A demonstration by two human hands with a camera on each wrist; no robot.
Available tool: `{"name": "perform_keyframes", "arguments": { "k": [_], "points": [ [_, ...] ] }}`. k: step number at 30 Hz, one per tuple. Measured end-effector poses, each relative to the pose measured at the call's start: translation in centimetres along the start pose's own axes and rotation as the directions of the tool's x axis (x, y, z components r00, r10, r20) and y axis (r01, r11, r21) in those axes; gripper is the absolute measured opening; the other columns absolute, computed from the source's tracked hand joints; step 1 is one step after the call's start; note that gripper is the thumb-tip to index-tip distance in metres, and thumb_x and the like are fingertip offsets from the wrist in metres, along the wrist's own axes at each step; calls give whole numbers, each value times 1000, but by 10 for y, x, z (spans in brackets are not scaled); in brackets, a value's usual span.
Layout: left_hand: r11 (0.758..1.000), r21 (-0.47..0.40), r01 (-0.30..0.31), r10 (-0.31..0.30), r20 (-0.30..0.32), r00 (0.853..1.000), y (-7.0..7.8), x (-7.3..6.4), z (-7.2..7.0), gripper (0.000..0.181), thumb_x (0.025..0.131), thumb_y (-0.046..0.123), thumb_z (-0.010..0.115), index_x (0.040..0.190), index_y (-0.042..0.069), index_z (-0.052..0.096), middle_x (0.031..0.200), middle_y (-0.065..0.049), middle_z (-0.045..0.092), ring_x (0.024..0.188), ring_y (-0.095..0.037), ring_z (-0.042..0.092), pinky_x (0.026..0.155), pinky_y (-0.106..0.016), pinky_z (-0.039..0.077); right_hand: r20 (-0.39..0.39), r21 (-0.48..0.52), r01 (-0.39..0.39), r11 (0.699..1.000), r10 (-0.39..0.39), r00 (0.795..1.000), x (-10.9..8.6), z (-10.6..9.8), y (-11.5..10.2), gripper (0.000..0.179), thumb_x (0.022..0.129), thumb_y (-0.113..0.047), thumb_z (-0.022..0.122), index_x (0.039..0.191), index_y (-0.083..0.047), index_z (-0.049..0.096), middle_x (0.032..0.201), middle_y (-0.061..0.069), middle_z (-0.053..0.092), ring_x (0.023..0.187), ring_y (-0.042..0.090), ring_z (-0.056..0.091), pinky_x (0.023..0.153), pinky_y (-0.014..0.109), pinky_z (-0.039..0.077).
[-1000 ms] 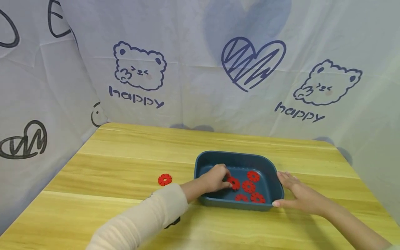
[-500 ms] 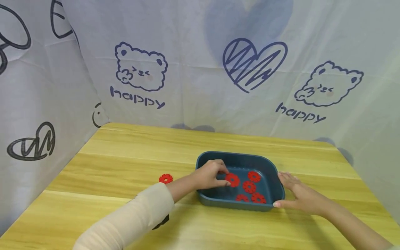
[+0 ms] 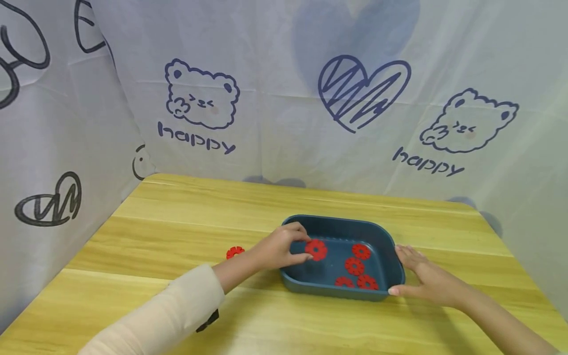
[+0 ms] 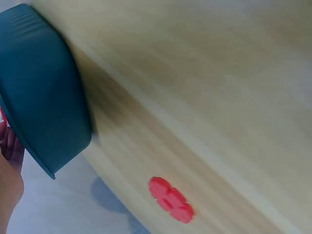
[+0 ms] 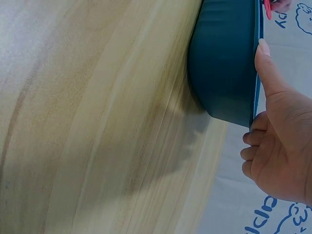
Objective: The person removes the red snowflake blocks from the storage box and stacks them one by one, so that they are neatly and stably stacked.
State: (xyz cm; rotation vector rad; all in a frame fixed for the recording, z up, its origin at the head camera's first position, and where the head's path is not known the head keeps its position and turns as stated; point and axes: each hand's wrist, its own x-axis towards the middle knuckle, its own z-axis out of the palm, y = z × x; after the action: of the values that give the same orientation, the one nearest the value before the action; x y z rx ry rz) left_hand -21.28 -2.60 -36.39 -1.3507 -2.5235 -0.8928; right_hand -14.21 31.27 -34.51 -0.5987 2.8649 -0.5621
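Observation:
In the head view, my left hand pinches a red notched snowflake disc between thumb and fingertips, over the left half of a dark blue bin. Several like discs lie on the bin's floor towards the right. My right hand holds the bin's right end, thumb at the front corner and fingers along the side. The right wrist view shows that thumb on the rim, fingers bent against the end wall. One more red disc lies on the table left of the bin, partly behind my left forearm in the head view.
The bin stands on a yellow wood-grain table. White cloth with drawn bears and hearts hangs behind and to the left. A black piece shows below my left sleeve.
My left hand has drawn left and slightly up inside the bin, carrying the pinched disc away from the others. My right hand and the bin keep nearly the same place.

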Motion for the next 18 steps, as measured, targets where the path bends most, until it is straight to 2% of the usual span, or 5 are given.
{"name": "perform_keyframes", "arguments": {
  "k": [10, 18],
  "points": [
    [1000, -19, 19, -21, -120, 993, -6, -23, -8, 30, 78, 16, 74, 100, -4, 68, 98, -10, 61, 88, -21, 59, 75, -29, 55, -1, 7, -1, 1000, 1, 1000, 0, 2, 1, 96, 76, -44, 71, 139, 14, 27, 143, 36, 25, 128, 59, 21, 97, 71, 25],
    [999, -6, 36, -36, -219, 975, -13, -37, -17, 29, 74, 14, 77, 96, -3, 69, 94, -9, 62, 86, -19, 60, 75, -30, 54, -4, 9, 0, 1000, 0, 1000, 0, 1, 1, 95, 77, -43, 71, 139, 14, 27, 144, 36, 24, 128, 59, 20, 97, 71, 24]
  ]
}}
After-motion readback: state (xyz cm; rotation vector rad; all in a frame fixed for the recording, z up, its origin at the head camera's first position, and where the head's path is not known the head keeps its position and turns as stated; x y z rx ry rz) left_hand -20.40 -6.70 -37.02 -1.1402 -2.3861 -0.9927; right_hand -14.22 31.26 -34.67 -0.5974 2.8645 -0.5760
